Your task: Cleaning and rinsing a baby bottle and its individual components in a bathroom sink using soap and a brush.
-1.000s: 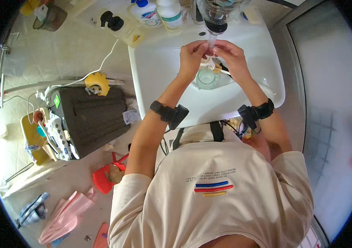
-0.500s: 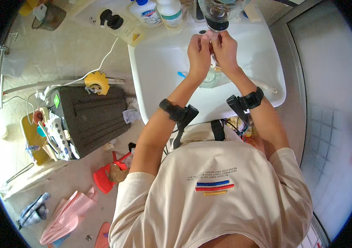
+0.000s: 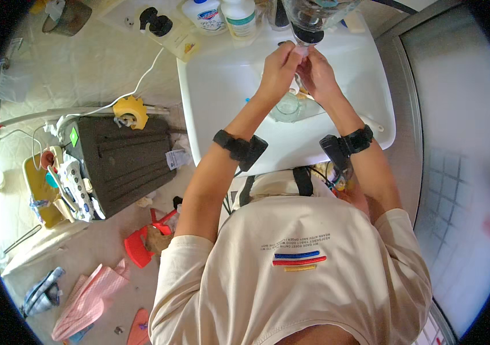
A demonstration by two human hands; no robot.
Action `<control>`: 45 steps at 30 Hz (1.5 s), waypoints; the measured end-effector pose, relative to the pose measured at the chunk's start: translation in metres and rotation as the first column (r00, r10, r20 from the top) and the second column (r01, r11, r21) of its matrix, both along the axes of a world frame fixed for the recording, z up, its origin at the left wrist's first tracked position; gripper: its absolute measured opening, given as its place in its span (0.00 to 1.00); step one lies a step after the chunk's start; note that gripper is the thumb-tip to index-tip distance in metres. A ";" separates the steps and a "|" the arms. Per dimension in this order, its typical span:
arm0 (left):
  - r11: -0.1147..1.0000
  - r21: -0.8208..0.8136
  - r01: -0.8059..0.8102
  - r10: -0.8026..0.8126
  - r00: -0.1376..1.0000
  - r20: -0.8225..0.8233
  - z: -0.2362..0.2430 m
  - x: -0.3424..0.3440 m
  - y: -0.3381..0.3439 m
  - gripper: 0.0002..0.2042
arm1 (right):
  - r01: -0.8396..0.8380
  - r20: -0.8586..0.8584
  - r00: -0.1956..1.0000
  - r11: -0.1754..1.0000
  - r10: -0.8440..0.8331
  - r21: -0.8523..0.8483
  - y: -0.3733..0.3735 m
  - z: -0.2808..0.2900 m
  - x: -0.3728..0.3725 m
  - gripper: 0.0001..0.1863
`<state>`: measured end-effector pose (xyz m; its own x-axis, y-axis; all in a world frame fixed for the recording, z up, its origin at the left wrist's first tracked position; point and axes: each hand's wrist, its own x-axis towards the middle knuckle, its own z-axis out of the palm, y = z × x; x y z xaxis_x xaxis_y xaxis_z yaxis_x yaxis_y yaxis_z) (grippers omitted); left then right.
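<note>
My left hand (image 3: 278, 68) and my right hand (image 3: 318, 73) meet over the white sink (image 3: 216, 86), fingers bent inward and closed. Their fingertips come together just below the dark end of a faucet (image 3: 307, 35), at a small pale pink piece (image 3: 300, 51) whose kind I cannot make out. Most of what the fingers hold is hidden behind the hands. Below them in the basin lies a clear glass jar (image 3: 287, 107). A pale handle (image 3: 371, 123) sticks out to the right of it, and a small blue tip (image 3: 248, 100) shows beside my left wrist.
Along the sink's back edge stand a blue-capped white bottle (image 3: 204, 18), another white bottle (image 3: 239, 23) and a black-pump bottle (image 3: 170, 35). A large clear container (image 3: 319, 12) overhangs the basin. At left are a dark ridged box (image 3: 124, 167) and a yellow basket (image 3: 43, 195).
Both hands remain together under the faucet and have shifted slightly, the right hand turning so its fingers show more. The whole view has moved a little.
</note>
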<state>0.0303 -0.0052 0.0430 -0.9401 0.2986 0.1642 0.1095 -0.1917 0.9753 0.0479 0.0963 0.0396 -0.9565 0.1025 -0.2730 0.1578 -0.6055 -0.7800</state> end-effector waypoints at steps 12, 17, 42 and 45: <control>0.996 0.085 0.009 -0.009 1.000 -0.002 0.009 0.002 -0.017 0.06 | -0.400 -0.318 0.900 0.855 0.298 -0.329 0.006 -0.014 -0.008 0.12; 0.994 0.109 -0.024 0.026 1.000 -0.018 0.010 0.001 -0.016 0.04 | -0.386 -0.317 0.907 0.851 0.278 -0.356 0.002 -0.012 -0.006 0.13; 0.916 -0.402 -0.010 -0.075 0.978 -0.194 0.047 -0.017 -0.028 0.09 | -0.366 -0.256 0.922 0.872 0.292 -0.324 0.024 -0.015 0.003 0.20; 0.981 -0.152 0.123 -0.142 0.983 -0.118 0.028 -0.020 -0.020 0.08 | -0.337 -0.227 0.933 0.903 0.281 -0.266 0.022 -0.014 0.005 0.17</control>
<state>0.0101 -0.0254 0.0712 -0.8647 0.4483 0.2265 0.2175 -0.0722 0.9734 0.0524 0.1184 0.0254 -0.9621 -0.2646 -0.0664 0.2496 -0.7557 -0.6054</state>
